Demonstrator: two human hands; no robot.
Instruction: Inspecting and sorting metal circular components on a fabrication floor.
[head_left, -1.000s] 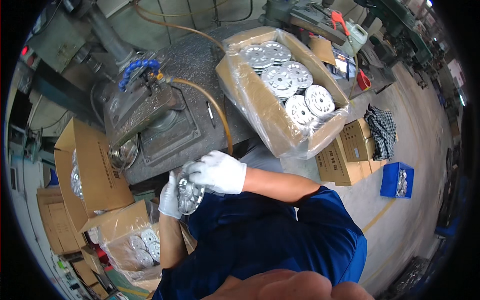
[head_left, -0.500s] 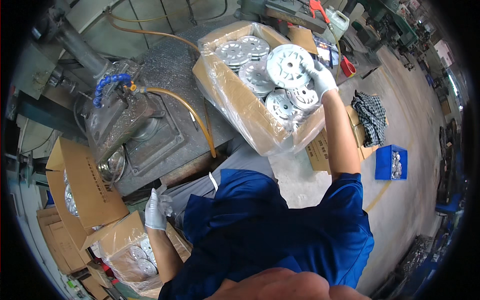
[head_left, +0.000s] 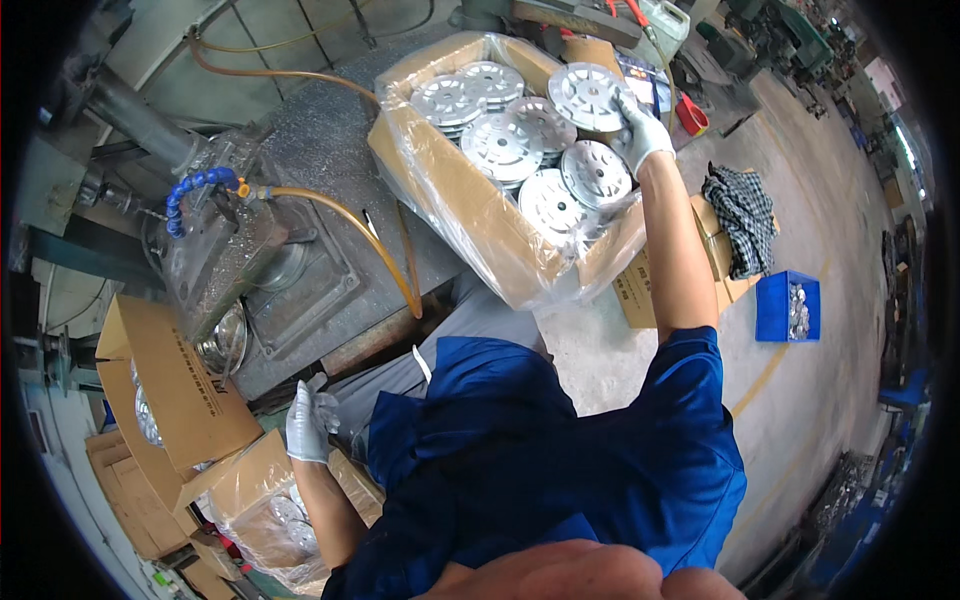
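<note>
My right hand (head_left: 643, 137), in a white glove, grips the edge of a silver slotted metal disc (head_left: 588, 97) at the far right corner of a plastic-lined cardboard box (head_left: 440, 200). Stacks of similar discs (head_left: 498, 146) fill the box beneath and beside it. Whether the held disc rests on others is hidden. My left hand (head_left: 309, 428), also gloved, is raised at the lower left with its fingers stretched upward. Crumpled, translucent material (head_left: 325, 408) shows against its thumb side. Below that hand is another plastic-lined box (head_left: 250, 480) with discs inside.
A grey machine table (head_left: 330, 130) bears a machine with a blue segmented hose (head_left: 190, 187) and a yellow tube (head_left: 370, 235). An upright open carton (head_left: 190, 385) stands at left. On the right are a checked cloth (head_left: 738, 220) and a blue bin (head_left: 770, 305) on the floor.
My right hand has carried the disc farther out and slightly right, uncovering another disc in the box. The left hand keeps nearly the same pose. The whole view has shifted slightly.
</note>
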